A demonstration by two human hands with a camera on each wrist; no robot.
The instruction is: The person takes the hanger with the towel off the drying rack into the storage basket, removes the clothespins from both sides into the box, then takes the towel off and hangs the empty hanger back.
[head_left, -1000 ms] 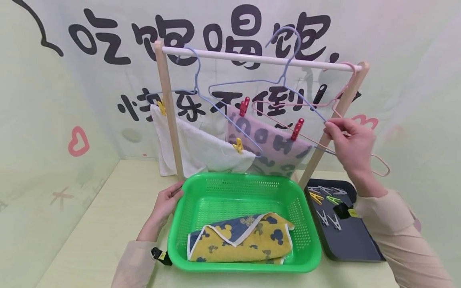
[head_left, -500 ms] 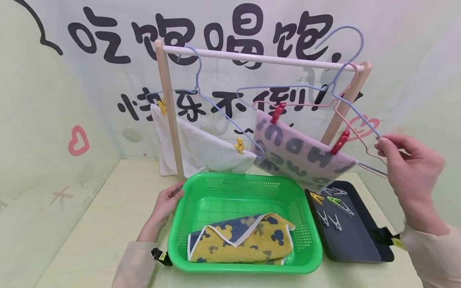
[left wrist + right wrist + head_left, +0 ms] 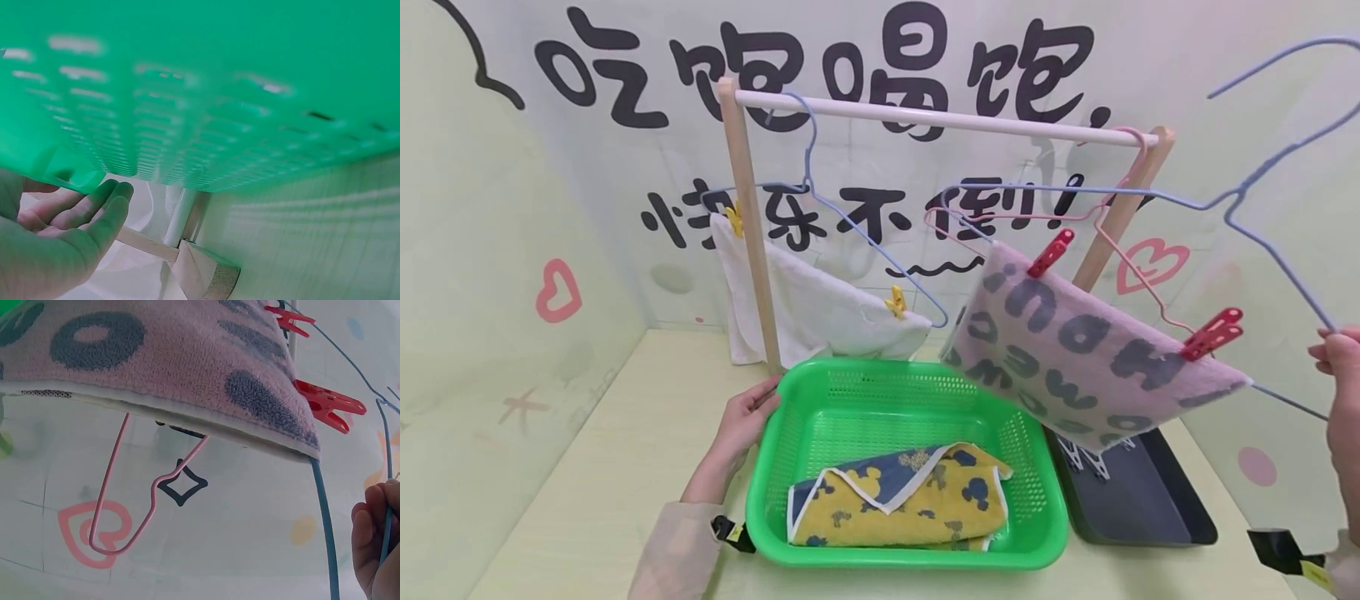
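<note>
At the far right of the head view, my right hand (image 3: 1347, 408) pinches one arm of a blue clothes hanger (image 3: 1238, 192). Its hook is free of the rack. A pink towel with grey lettering (image 3: 1075, 350) hangs tilted from this hanger, clipped with two red clothespins (image 3: 1051, 253). In the right wrist view, fingers (image 3: 375, 519) curl round the blue wire beside the towel. My left hand (image 3: 741, 429) rests at the left rim of a green basket (image 3: 910, 557), its fingers loosely extended against the plastic in the left wrist view. A folded yellow and blue towel (image 3: 917, 512) lies inside.
Behind the basket stands a rack with a white rail (image 3: 955, 119) and wooden posts. On it hang a white towel (image 3: 820, 308) with yellow clothespins and a bare pink hanger (image 3: 1138, 279). A dark tray (image 3: 1138, 492) with clothespins stands right of the basket, partly behind the pink towel.
My right hand has carried the blue hanger and pink towel rightward and closer, away from the rack. The hanger's hook moved from near the rail to the far right. My left hand stayed put.
</note>
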